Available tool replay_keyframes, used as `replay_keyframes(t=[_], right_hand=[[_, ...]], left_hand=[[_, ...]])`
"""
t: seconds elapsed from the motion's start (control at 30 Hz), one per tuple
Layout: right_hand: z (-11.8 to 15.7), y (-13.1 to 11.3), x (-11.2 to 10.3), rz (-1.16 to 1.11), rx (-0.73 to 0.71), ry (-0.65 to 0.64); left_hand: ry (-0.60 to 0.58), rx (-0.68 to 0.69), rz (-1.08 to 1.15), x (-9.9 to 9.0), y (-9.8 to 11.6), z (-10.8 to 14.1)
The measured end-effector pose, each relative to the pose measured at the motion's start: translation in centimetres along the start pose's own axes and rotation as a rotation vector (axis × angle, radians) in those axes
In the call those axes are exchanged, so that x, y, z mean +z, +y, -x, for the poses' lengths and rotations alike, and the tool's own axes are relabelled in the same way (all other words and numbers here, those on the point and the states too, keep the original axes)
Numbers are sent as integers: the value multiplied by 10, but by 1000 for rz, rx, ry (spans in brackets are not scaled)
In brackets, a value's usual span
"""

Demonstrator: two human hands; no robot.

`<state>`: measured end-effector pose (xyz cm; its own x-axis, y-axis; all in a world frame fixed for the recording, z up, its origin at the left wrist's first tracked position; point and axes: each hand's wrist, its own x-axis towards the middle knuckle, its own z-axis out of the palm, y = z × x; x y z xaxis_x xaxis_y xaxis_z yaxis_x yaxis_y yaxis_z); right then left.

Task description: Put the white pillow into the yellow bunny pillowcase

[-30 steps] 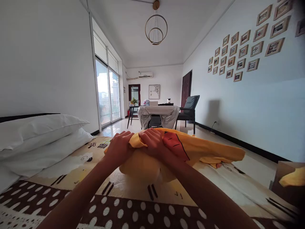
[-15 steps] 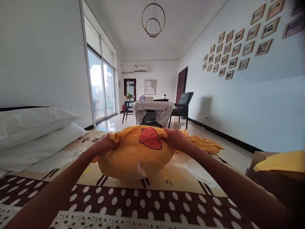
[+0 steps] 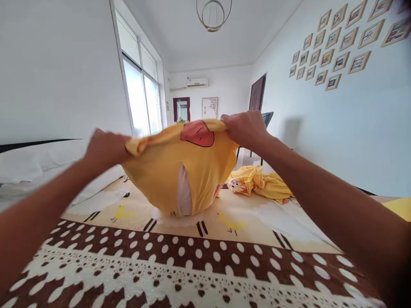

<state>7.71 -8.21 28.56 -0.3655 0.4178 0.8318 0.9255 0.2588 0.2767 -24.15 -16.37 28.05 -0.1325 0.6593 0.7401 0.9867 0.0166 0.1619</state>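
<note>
A yellow printed cloth (image 3: pixel 160 171) hangs stretched between my two hands above the bed. On its upper part is a red patch with a black outline, and lower down a slit shows something whitish. My left hand (image 3: pixel 107 147) is closed on its upper left edge, slightly blurred by motion. Over on the right, my right hand (image 3: pixel 245 126) grips the upper right edge, a bit higher than the left. The lower end of the cloth reaches the bedspread. I cannot tell exactly what kind of piece it is.
Beyond my right forearm lies a crumpled yellow cloth (image 3: pixel 269 186) with a rabbit face print. White pillows (image 3: pixel 35 164) rest at the left. The bedspread (image 3: pixel 205 273) has brown and white dotted bands. Another yellow thing (image 3: pixel 400 208) shows at the right edge; a dark chair (image 3: pixel 267 117) stands behind.
Both hands have risen and moved farther apart, lifting the yellow printed cloth and stretching its top edge. The view has tilted down and shifted, showing more of the bedspread.
</note>
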Motion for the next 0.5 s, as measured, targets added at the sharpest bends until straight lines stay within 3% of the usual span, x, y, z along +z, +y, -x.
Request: replay_keyframes(t=[0.07, 0.17, 0.23, 0.33, 0.37, 0.43, 0.5], right_hand=[[-7, 4, -1, 40, 12, 21], [-23, 11, -25, 64, 89, 105], [-31, 10, -42, 69, 129, 124], [-39, -3, -54, 15, 166, 158], [-42, -10, -57, -32, 165, 173], [-46, -24, -64, -165, 130, 202], [-52, -35, -74, -317, 53, 230]], left_hand=[[-17, 31, -169, 5, 1, 13], [98, 36, -396, -11, 8, 6], [268, 75, -380, -28, 21, -4], [450, 266, -129, -43, 56, -8], [421, 354, -45, -44, 70, -8], [240, 486, 60, -42, 96, -7], [74, 467, 135, -36, 114, -7]])
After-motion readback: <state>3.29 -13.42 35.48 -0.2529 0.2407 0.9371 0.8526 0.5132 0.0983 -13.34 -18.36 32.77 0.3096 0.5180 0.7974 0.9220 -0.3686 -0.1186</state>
